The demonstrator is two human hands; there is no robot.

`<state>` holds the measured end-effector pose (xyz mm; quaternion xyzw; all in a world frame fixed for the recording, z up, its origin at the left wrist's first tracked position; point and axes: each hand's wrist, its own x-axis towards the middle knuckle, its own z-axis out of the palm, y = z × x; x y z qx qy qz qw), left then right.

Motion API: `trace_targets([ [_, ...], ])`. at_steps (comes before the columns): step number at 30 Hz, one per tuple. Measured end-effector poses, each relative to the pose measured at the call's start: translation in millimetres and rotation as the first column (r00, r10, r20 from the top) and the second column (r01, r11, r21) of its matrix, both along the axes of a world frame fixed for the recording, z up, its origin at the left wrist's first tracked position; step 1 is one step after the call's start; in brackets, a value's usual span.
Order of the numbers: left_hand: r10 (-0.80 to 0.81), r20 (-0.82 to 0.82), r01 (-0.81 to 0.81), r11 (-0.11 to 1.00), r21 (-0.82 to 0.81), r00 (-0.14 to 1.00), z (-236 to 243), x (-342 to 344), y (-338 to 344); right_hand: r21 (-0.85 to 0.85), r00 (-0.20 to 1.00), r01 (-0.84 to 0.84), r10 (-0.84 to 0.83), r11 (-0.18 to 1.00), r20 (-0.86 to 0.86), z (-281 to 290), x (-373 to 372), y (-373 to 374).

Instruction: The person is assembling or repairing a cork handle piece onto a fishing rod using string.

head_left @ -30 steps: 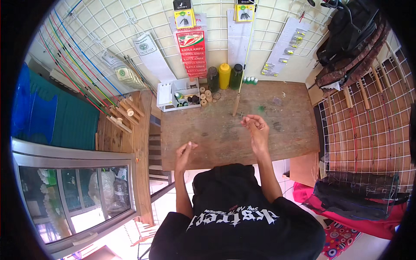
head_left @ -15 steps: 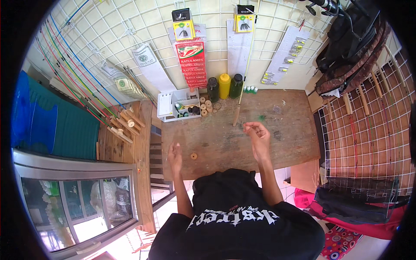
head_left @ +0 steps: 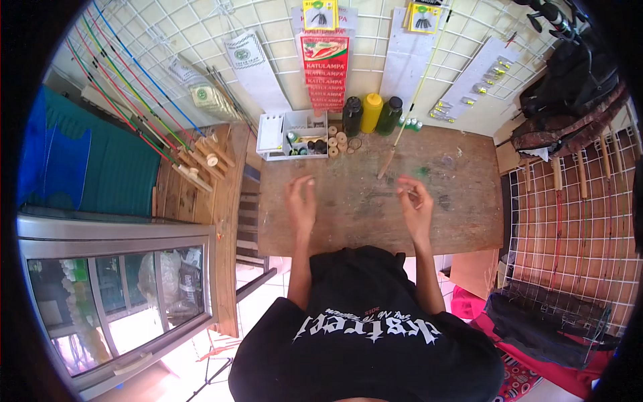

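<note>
At lower centre we held our left hand (head_left: 301, 201) with fingers loosely spread, empty, above the wooden surface (head_left: 469, 221); our right hand (head_left: 416, 199) pinched something tiny, unclear. Farther up lay the thin rod (head_left: 402, 130), then three bottles (head_left: 372, 114).

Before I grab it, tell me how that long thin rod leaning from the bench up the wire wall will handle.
The thin rod is very slender for its length, so it will probably flex and whip at the tip. It looks light, with its thicker butt resting on the wooden bench. It only leans against the wire grid, so a nudge may send it sliding sideways.
</note>
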<state>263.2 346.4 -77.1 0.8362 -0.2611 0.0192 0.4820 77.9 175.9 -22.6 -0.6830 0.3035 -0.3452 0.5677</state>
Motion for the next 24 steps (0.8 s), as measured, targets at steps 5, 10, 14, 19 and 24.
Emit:
trace_targets([
  [5,0.212,-0.116,-0.189,0.965,0.184,0.970,-67,2,66,-0.172,0.970,0.223,-0.236,0.959,-0.054,-6,1,5],
  [10,-0.105,-0.215,0.161,0.952,0.262,0.971,-94,-22,76,-0.153,0.984,0.173,-0.177,0.973,-0.012,-12,12,22],
  [14,-0.124,-0.164,0.172,0.928,0.329,0.979,-100,-14,63,-0.162,1.000,0.006,-0.007,0.987,-0.005,-9,21,39],
  [19,-0.119,-0.561,0.149,0.989,0.007,0.819,-53,-5,49,-0.065,0.993,-0.110,0.108,0.992,-0.040,-9,23,46],
  [24,-0.484,-0.523,0.313,0.869,-0.383,0.701,41,-12,34,-0.372,0.892,-0.452,0.419,0.810,-0.171,26,40,49],
])
